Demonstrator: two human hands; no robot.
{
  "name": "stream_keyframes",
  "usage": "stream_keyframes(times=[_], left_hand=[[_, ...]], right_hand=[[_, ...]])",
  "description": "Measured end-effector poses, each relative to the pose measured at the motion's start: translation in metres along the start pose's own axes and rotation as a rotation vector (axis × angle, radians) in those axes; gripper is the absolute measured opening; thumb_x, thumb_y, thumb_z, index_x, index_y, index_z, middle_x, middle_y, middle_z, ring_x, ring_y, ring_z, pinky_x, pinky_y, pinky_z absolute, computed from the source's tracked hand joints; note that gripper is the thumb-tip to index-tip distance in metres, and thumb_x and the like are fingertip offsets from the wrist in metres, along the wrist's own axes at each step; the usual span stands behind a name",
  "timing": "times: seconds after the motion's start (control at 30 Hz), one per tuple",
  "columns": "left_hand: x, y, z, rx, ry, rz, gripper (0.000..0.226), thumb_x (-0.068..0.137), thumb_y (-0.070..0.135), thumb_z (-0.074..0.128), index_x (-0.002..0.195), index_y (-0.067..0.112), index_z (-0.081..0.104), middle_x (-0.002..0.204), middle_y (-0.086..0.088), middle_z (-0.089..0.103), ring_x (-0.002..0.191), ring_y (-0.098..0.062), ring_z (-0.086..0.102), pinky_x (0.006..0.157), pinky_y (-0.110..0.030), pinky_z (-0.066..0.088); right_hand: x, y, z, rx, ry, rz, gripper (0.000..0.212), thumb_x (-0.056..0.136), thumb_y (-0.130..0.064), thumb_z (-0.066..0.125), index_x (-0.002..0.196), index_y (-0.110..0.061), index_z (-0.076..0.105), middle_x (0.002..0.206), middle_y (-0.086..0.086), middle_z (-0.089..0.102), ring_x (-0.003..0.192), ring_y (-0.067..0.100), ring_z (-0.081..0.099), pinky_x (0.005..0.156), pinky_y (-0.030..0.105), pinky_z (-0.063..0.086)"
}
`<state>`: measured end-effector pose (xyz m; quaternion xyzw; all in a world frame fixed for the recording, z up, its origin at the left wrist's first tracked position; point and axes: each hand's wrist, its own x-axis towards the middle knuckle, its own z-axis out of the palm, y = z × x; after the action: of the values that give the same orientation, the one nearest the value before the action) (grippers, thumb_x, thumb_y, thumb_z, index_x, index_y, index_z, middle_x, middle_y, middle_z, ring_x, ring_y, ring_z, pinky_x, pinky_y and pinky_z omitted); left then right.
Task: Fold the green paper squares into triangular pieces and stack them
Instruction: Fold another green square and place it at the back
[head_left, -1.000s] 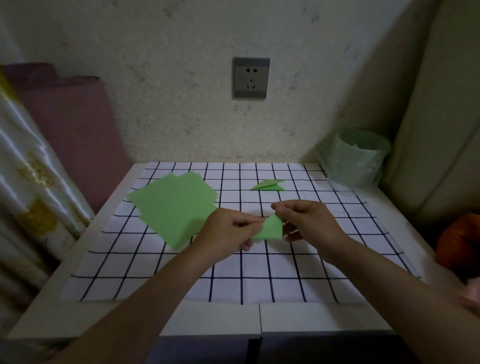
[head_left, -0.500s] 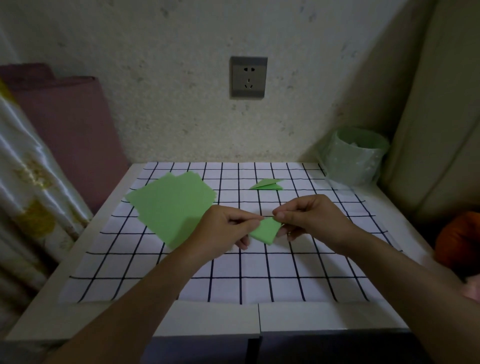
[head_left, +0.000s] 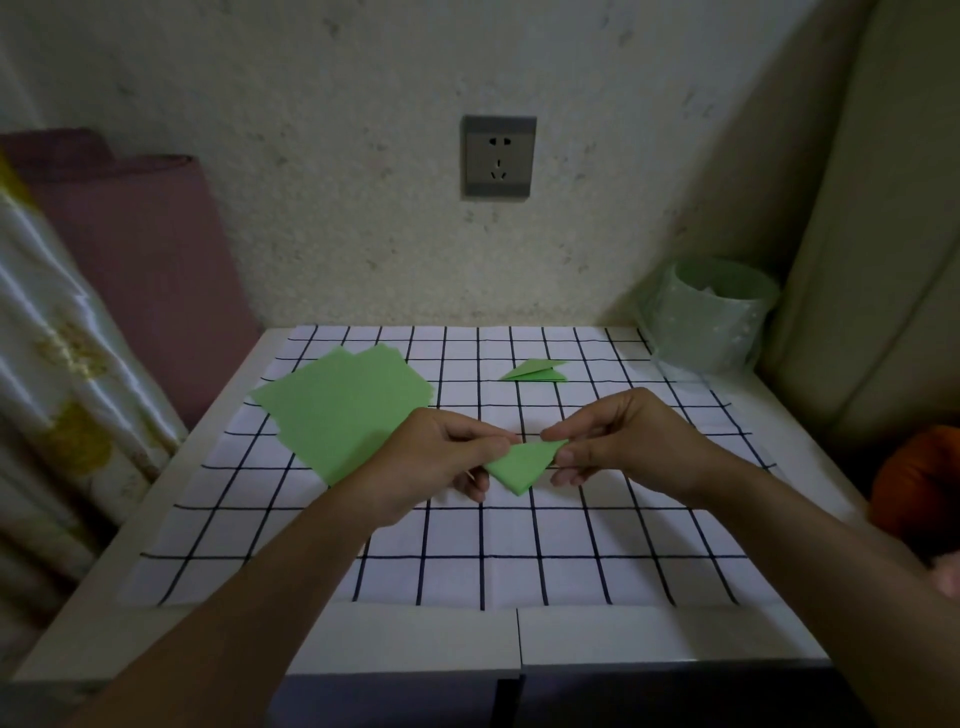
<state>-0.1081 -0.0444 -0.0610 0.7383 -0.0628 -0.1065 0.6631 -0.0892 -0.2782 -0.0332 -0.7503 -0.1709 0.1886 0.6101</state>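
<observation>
Folded paper (head_left: 522, 465) barely moved; pinched between fingers (head_left: 571, 433).

A white cloth (head_left: 519, 577) with a black grid covers the white worktop (head_left: 415, 636). Green: paper squares (head_left: 343, 410) at 10 o'clock, folded triangle (head_left: 535, 372) at 12, folded piece (head_left: 522, 465) at centre. Pale green bin (head_left: 701, 322) at 2.

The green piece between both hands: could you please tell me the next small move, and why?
Probably bring the pinched corners together, folding again: the left hand and right hand each pinch an upper corner of the green piece, held spread; one finished triangle lies behind.
</observation>
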Motion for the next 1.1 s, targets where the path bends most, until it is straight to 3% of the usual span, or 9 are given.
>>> stream_keyframes(times=[0.13,0.27,0.5,0.6,0.7,0.8,0.9,0.97,1.1], left_hand=[[0.002,-0.002,0.002,0.064,0.106,0.065,0.013,0.088,0.004,0.070,0.090,0.013,0.078,0.077,-0.023,0.072,0.052,-0.019,0.063,0.055,-0.028,0.055],[0.001,-0.004,0.009,0.141,0.170,0.136,0.013,0.086,0.003,0.072,0.087,0.015,0.077,0.074,-0.024,0.071,0.050,-0.018,0.063,0.053,-0.025,0.055],[0.003,-0.016,0.020,0.235,0.272,0.185,0.012,0.085,0.005,0.074,0.089,0.014,0.078,0.066,-0.002,0.073,0.048,-0.014,0.065,0.049,-0.020,0.049],[0.001,-0.015,0.024,0.238,0.301,0.183,0.013,0.085,0.005,0.073,0.087,0.017,0.077,0.063,0.003,0.071,0.047,-0.011,0.063,0.048,-0.023,0.051],[0.002,-0.017,0.023,0.280,0.294,0.117,0.021,0.084,0.011,0.076,0.076,0.030,0.076,0.062,0.001,0.071,0.050,-0.017,0.063,0.056,-0.038,0.058],[0.003,-0.020,0.020,0.386,0.217,0.015,0.014,0.083,0.020,0.077,0.071,0.027,0.075,0.063,-0.001,0.071,0.056,-0.019,0.068,0.061,-0.041,0.060],[0.001,-0.017,0.020,0.580,0.133,-0.027,0.011,0.082,0.024,0.074,0.071,0.024,0.074,0.061,0.006,0.070,0.054,-0.008,0.067,0.063,-0.033,0.061],[0.000,-0.013,0.022,0.715,0.113,-0.034,0.013,0.083,0.026,0.071,0.070,0.025,0.072,0.059,0.012,0.067,0.051,0.000,0.062,0.063,-0.026,0.058],[0.002,-0.006,0.021,0.878,0.032,-0.095,0.018,0.084,0.033,0.067,0.068,0.024,0.067,0.053,0.007,0.066,0.046,-0.008,0.062,0.058,-0.020,0.050]], right_hand=[[0.001,0.000,0.002,0.026,0.000,0.060,0.022,0.086,0.002,0.068,0.107,-0.002,0.073,0.094,0.017,0.076,0.078,0.028,0.074,0.070,0.030,0.061],[0.008,0.006,0.007,0.064,0.140,0.146,0.016,0.085,-0.003,0.071,0.101,-0.002,0.075,0.091,0.021,0.074,0.066,0.023,0.071,0.065,0.033,0.061],[0.017,0.008,0.007,0.199,0.164,0.465,0.017,0.089,-0.007,0.070,0.104,-0.001,0.072,0.080,0.012,0.071,0.059,0.014,0.061,0.053,0.025,0.053],[0.019,0.003,0.007,0.215,0.170,0.512,0.017,0.091,-0.009,0.066,0.106,-0.001,0.071,0.077,0.006,0.068,0.057,0.010,0.056,0.049,0.022,0.049],[0.022,0.002,0.008,0.115,0.187,0.491,0.015,0.090,-0.011,0.069,0.102,-0.003,0.072,0.080,0.006,0.069,0.055,0.010,0.053,0.049,0.023,0.046],[0.026,0.006,0.009,-0.187,0.221,0.412,0.013,0.084,-0.015,0.077,0.093,-0.007,0.076,0.063,0.000,0.067,0.047,0.009,0.052,0.047,0.023,0.047],[0.032,0.008,0.016,-0.354,0.168,0.360,0.007,0.083,-0.012,0.077,0.089,-0.007,0.077,0.048,-0.006,0.061,0.043,0.009,0.048,0.045,0.021,0.046],[0.035,0.009,0.020,-0.421,0.140,0.349,0.004,0.084,-0.010,0.076,0.087,-0.008,0.078,0.055,-0.001,0.065,0.046,0.012,0.050,0.046,0.022,0.048],[0.043,0.013,0.025,-0.542,0.111,0.331,0.002,0.084,-0.012,0.076,0.083,-0.012,0.078,0.068,0.009,0.070,0.051,0.019,0.054,0.052,0.028,0.052]])
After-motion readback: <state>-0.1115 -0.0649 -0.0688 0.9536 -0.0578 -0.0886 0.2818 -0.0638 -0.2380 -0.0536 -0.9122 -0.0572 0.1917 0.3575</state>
